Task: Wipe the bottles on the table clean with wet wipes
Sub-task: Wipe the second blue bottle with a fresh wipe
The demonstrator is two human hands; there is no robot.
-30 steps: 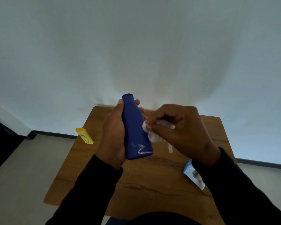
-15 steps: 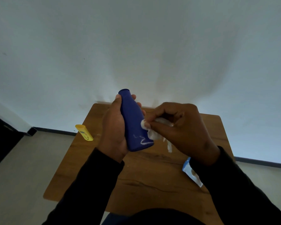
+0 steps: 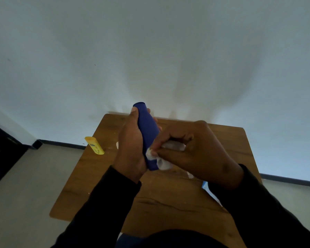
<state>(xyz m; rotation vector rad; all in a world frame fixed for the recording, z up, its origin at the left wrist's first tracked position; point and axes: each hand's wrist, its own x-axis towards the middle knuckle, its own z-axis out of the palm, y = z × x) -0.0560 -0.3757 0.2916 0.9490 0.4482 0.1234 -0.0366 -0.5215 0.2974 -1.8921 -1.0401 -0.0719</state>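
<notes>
Hands meet above the middle of a brown wooden table (image 3: pixel 168 208), both in dark sleeves. The left hand (image 3: pixel 131 149) wraps its fingers and thumb round a blue bottle (image 3: pixel 148 133), holding it off the table with the narrow end pointing up and away toward the wall and the wide end tipped down toward the person. The right hand (image 3: pixel 195 151) has its fingers curled and pinches a crumpled white wet wipe (image 3: pixel 161 158), pressing it against the lower right side of the bottle, near the wide end; part of the wipe hangs loose below the fingertips. At the left edge of the table, well apart from the hands, a yellow bottle (image 3: pixel 94 145) lies on its side. Near the right edge, mostly hidden under the right sleeve, a pale blue packet (image 3: pixel 205 187) shows; what it holds cannot be told. Beyond the table stands a plain white wall (image 3: pixel 150 51)
</notes>
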